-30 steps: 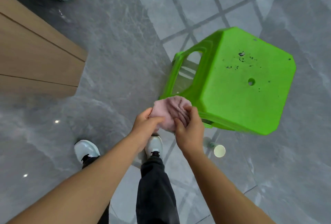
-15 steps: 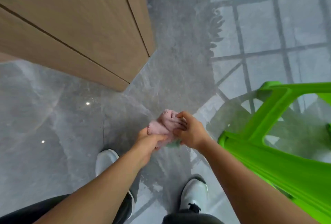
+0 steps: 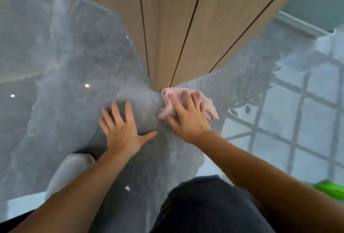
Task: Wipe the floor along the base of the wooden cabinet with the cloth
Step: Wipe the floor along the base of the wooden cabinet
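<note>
The pink cloth (image 3: pixel 210 109) lies crumpled on the glossy grey floor (image 3: pixel 70 61), right at the bottom corner of the wooden cabinet (image 3: pixel 186 28). My right hand (image 3: pixel 188 119) presses flat on the cloth with fingers spread, and the cloth's far edge touches the cabinet base. My left hand (image 3: pixel 121 130) rests palm-down on the bare floor just left of the cloth, fingers apart, holding nothing. The cabinet's panels with dark seams rise from the corner toward the top of the view.
My dark-trousered knee (image 3: pixel 204 204) and a white shoe (image 3: pixel 68 173) are close below the hands. A green stool's edge (image 3: pixel 331 190) shows at the lower right. A pale container rim (image 3: pixel 305 26) sits on the floor right of the cabinet.
I have crouched close to the cabinet corner. The cloth went from being held between both hands in the air to lying on the floor under my right hand; my left hand let go.
</note>
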Demonstrator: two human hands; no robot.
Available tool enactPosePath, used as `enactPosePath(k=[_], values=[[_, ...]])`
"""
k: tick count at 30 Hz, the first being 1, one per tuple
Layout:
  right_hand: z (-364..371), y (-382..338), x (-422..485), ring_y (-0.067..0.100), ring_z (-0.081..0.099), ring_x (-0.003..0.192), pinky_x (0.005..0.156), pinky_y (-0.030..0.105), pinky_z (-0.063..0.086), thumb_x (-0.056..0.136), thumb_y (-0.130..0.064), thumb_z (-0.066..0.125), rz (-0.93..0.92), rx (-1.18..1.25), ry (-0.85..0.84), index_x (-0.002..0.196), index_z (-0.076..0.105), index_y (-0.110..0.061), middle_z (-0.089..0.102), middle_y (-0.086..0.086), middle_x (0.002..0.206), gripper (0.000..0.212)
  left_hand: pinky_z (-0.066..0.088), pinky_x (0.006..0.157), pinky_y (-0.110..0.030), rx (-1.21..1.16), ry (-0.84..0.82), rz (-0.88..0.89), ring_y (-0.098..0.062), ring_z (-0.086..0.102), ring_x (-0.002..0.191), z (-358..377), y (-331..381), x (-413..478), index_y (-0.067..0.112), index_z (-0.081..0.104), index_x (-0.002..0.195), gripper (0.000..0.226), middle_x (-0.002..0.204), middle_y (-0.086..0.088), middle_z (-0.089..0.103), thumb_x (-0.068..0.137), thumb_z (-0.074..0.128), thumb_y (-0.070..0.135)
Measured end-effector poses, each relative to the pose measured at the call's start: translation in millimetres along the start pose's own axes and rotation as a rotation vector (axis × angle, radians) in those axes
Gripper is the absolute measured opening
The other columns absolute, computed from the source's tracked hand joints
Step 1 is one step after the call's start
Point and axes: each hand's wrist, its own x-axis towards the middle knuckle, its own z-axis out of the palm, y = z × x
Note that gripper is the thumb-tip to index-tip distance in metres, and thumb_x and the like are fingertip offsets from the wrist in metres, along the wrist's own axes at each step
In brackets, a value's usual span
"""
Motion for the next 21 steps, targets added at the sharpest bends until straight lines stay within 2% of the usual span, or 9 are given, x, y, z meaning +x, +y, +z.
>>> enactPosePath(k=[3,7,8,9,12,15,17,19,21], values=[[31.0,-14.6,-4.9,0.047,-0.019,0.146,0.111,0.074,-0.003,0.090,-0.067,0.031,0.010,-0.072,-0.055,0.151,0.000,-0.046,-0.012,0.014,0.164,0.071,-0.001,0.114,-0.068,0.053,-0.120,0.018,-0.051,-0.018,0.144,15.0,-24.5,-8.4,0.024,-0.018,0.151,0.142,0.162,-0.017,-0.022,0.044,0.036,0.099],[34.5,18.4,10.1,0.044,-0.014,0.148,0.111,0.075,0.001,0.087,-0.074,0.024,-0.154,-0.183,-0.034,0.146,0.001,-0.055,-0.007,0.009,0.166,0.066,-0.015,0.112,-0.065,0.018,-0.174,0.023,-0.043,-0.044,0.134,22.6,-31.7,-0.9,0.031,-0.040,0.140,0.144,0.145,-0.007,-0.054,0.034,0.023,0.106],[27.3,42.1,16.7,0.042,-0.015,0.148,0.113,0.072,0.000,0.087,-0.075,0.022,-0.096,-0.201,-0.016,0.146,-0.004,-0.055,-0.009,0.007,0.166,0.068,-0.017,0.111,-0.064,0.011,-0.180,0.023,-0.041,-0.049,0.130,23.0,-32.9,0.5,0.032,-0.042,0.139,0.144,0.143,-0.006,-0.056,0.033,0.023,0.106],[17.5,70.3,23.5,0.040,-0.017,0.148,0.115,0.069,-0.002,0.086,-0.076,0.019,0.042,-0.186,0.012,0.146,-0.009,-0.054,-0.012,0.005,0.165,0.070,-0.020,0.110,-0.063,0.011,-0.188,0.026,-0.040,-0.053,0.127,23.4,-34.1,1.4,0.033,-0.043,0.138,0.145,0.143,-0.006,-0.057,0.032,0.023,0.106],[-20.0,145.7,41.9,0.038,-0.017,0.148,0.118,0.064,-0.003,0.080,-0.081,0.011,0.540,-0.075,0.013,0.146,-0.014,-0.050,-0.017,0.005,0.165,0.078,-0.030,0.103,-0.059,0.020,-0.232,0.021,-0.040,-0.057,0.123,21.5,-33.7,2.2,0.032,-0.045,0.136,0.146,0.142,-0.006,-0.058,0.029,0.021,0.107],[-26.3,132.0,50.4,0.041,-0.018,0.147,0.116,0.066,-0.004,0.077,-0.084,0.011,0.694,-0.015,-0.020,0.149,-0.015,-0.041,-0.020,0.011,0.163,0.088,-0.034,0.098,-0.057,0.033,-0.293,0.012,-0.041,-0.055,0.125,13.9,-31.0,1.3,0.031,-0.044,0.137,0.147,0.142,-0.007,-0.058,0.029,0.020,0.107],[-7.5,79.3,44.5,0.045,-0.022,0.145,0.113,0.068,-0.011,0.081,-0.082,0.015,0.591,0.015,-0.021,0.152,-0.014,-0.034,-0.023,0.015,0.161,0.090,-0.031,0.101,-0.060,0.039,-0.349,-0.006,-0.041,-0.055,0.125,7.0,-28.5,1.2,0.031,-0.044,0.137,0.147,0.141,-0.008,-0.058,0.029,0.021,0.107],[19.7,12.1,25.5,0.047,-0.026,0.143,0.110,0.069,-0.018,0.086,-0.075,0.019,0.281,-0.015,-0.054,0.152,-0.012,-0.032,-0.024,0.015,0.160,0.085,-0.024,0.106,-0.065,0.056,-0.381,-0.023,-0.042,-0.055,0.124,1.9,-26.3,1.6,0.031,-0.046,0.136,0.148,0.140,-0.009,-0.059,0.027,0.021,0.107],[40.0,-43.4,5.5,0.044,-0.029,0.142,0.109,0.072,-0.016,0.089,-0.070,0.020,-0.076,-0.085,-0.146,0.153,-0.009,-0.033,-0.025,0.012,0.161,0.079,-0.018,0.109,-0.068,0.069,-0.405,-0.037,-0.042,-0.058,0.120,-1.7,-24.9,1.6,0.031,-0.047,0.135,0.150,0.139,-0.009,-0.060,0.022,0.016,0.106]])
